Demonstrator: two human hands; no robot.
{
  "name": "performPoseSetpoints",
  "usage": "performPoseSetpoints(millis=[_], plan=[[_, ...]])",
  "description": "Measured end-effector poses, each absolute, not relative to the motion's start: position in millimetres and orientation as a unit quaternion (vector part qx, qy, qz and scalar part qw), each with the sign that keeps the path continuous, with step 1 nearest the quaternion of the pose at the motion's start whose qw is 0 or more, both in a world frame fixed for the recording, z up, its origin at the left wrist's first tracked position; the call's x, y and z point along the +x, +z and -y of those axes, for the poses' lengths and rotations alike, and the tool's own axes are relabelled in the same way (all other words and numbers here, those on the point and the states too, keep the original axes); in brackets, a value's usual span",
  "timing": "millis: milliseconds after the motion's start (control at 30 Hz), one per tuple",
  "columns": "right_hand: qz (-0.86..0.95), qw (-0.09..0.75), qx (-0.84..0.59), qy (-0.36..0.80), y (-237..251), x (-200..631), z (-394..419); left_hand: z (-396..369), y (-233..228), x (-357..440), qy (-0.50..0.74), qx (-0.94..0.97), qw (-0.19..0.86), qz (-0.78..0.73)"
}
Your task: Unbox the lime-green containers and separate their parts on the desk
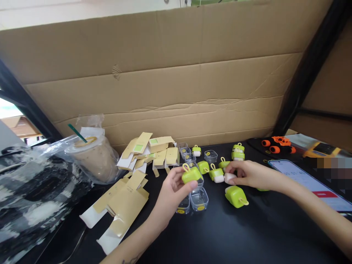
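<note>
Lime-green plastic piece (191, 175) is sitting in the left hand (172, 190), grip closing around it, thumb under, fingers behind, held just above the clear little boxes (198, 198) on the black surface (247, 234). Right hand (247, 175) is reaching to a white part (229, 178) beside another green piece (216, 173), fingertips pinching it, though the pinch is partly hidden, so possibly just touching. More green pieces (236, 196) are lying near; flat cardboard sleeves (129, 201) are piling to the left, an iced drink (95, 157) behind them. Doing this well probably means keeping the green piece steady with its open side facing the white part.
</note>
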State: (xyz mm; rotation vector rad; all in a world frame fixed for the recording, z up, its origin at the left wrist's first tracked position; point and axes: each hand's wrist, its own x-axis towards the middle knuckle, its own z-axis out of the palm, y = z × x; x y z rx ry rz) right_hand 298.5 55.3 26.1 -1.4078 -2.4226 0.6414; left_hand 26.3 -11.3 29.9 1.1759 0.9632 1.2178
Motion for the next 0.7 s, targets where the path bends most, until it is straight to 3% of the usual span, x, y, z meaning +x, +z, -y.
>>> performPoseSetpoints(millis=[200, 400, 533, 600, 700], plan=[[0.841, 0.137, -0.459, 0.253, 22.6, 294.6, -54.1, 14.9, 30.4, 29.3, 0.511, 0.529, 0.560, -0.380], [0.840, 0.133, -0.462, 0.250, 21.6, 300.0, -56.5, 18.7, 31.2, 28.6, 0.499, 0.455, 0.653, -0.343], [0.833, 0.263, -0.450, 0.186, 29.6, 275.9, -40.2, 22.6, 30.2, 30.4, 0.487, 0.468, 0.655, -0.340], [0.825, 0.327, -0.395, 0.237, 32.9, 259.4, -25.5, 25.4, 28.6, 31.0, 0.476, 0.523, 0.614, -0.351], [0.842, 0.346, -0.304, 0.279, 34.2, 241.9, -6.4, 29.0, 27.2, 31.8, 0.438, 0.586, 0.597, -0.329]])
